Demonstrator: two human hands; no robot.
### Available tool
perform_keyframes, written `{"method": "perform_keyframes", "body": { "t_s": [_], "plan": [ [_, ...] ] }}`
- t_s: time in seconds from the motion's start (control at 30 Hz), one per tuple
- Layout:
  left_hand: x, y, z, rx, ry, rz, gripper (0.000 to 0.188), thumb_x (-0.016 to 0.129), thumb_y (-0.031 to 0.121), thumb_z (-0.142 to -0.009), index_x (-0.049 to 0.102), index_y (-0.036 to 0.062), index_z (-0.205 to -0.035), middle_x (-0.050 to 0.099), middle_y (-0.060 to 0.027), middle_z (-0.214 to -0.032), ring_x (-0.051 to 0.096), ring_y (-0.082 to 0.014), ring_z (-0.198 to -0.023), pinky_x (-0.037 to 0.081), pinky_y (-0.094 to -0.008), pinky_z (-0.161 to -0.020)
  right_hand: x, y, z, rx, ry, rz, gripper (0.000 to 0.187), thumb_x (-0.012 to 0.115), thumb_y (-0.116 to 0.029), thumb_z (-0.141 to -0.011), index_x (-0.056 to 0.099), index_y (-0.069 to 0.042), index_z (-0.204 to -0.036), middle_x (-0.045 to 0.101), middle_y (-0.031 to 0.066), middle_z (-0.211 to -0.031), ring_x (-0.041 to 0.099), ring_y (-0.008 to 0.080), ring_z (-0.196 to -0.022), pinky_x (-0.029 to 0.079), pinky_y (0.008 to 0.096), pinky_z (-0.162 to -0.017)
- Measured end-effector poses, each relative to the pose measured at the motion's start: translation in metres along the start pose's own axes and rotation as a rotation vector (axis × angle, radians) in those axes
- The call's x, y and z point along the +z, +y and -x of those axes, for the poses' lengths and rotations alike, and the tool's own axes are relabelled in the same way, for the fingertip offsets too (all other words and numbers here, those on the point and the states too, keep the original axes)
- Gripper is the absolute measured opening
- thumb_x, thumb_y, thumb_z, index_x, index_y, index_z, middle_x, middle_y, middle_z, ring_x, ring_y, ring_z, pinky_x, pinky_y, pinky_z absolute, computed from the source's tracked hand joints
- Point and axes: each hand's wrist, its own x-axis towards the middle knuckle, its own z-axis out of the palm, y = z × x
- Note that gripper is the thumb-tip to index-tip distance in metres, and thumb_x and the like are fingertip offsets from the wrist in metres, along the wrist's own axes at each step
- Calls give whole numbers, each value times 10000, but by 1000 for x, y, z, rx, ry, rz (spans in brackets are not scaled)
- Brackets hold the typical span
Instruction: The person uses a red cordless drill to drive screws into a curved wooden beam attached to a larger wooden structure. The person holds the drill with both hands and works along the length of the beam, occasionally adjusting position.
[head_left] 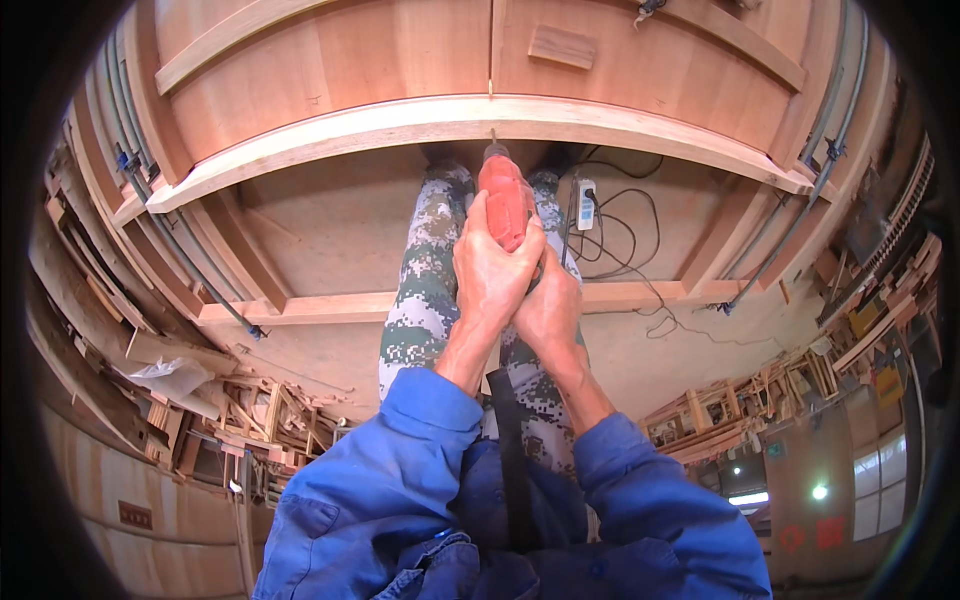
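A red power drill (508, 200) points away from me, its chuck and bit meeting the near face of a pale wooden rail (380, 122). My left hand (488, 270) is closed round the rear of the drill body. Just behind and to the right, my right hand (551, 300) wraps the lower part, where the handle is mostly hidden by the fingers. Whether the bit tip has entered the wood cannot be made out. Beyond the rail lie flat wooden panels (330, 65) with a narrow gap between them.
Long bar clamps (190, 240) (795, 235) run along both sides of the frame. A small wood block (562, 47) rests on the right panel. Beside my leg are a white power strip (586, 203) and a looped black cable (655, 230). A lower crossbar (330, 308) spans behind my legs; scrap wood (270, 410) is piled around.
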Motion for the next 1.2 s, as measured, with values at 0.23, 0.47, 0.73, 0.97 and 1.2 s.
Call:
{"method": "perform_keyframes", "body": {
  "t_s": [0.23,0.47,0.73,0.97,1.2],
  "plan": [
    [2,-2,-2,26,11,-13,764,798,329,-857,540,-100,-1434,725,-322,-1168,743,-378,-1095,576,-428,-943,2,2,0,-2,5,10,582,750,-321,-869,601,-107,-1390,757,241,-1010,713,476,-944,541,561,-835],
    [4,2,0,8,22,-50,744,797,329,-858,557,-95,-1421,726,-325,-1166,745,-378,-1090,580,-429,-934,0,6,-2,-27,13,-10,575,743,-321,-872,601,-109,-1388,753,255,-968,711,485,-926,537,571,-819],
    [-3,6,-7,-33,-51,0,786,782,355,-848,526,-100,-1436,678,-349,-1260,684,-462,-1179,549,-474,-1001,-3,-8,-3,27,-19,10,584,746,-298,-879,591,-92,-1403,747,273,-989,709,488,-942,539,565,-831],
    [-1,9,-6,16,-6,10,759,778,334,-855,535,-112,-1419,679,-353,-1255,681,-470,-1179,549,-474,-998,-8,-7,-5,-25,5,11,543,731,-303,-897,607,-74,-1374,740,281,-975,701,503,-937,537,577,-813],
    [17,-30,-6,72,28,81,663,792,321,-881,592,52,-1453,753,-229,-1200,741,-341,-1131,572,-431,-977,17,28,-10,-40,31,24,522,716,-396,-874,655,-124,-1314,734,280,-949,701,505,-880,550,579,-783]
  ]
}}
